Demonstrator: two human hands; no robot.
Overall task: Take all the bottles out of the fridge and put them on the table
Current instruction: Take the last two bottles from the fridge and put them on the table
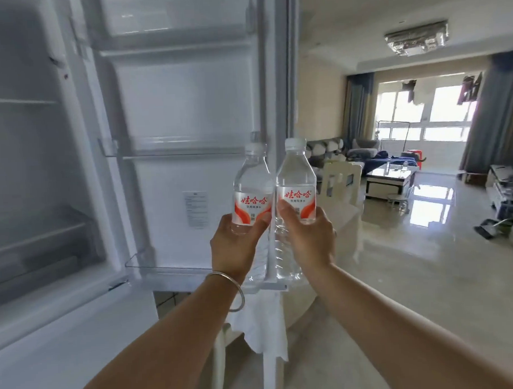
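Note:
I hold two clear water bottles with red-and-white labels and white caps, upright and side by side in front of the open fridge door (187,109). My left hand (237,248), with a silver bangle on the wrist, grips the left bottle (250,191) by its lower half. My right hand (307,239) grips the right bottle (296,181) the same way. The two bottles nearly touch. The fridge interior (27,145) at left shows bare shelves, and the door racks (174,151) look bare. The lowest door rack (164,267) sits just behind the bottles' bases.
A table with a white cloth (267,329) and a pale glossy top stands right behind the door's edge, with a cream chair (341,184) beyond. Farther right are a shiny tiled floor (414,275), a coffee table (391,178), sofas and clutter along the right wall.

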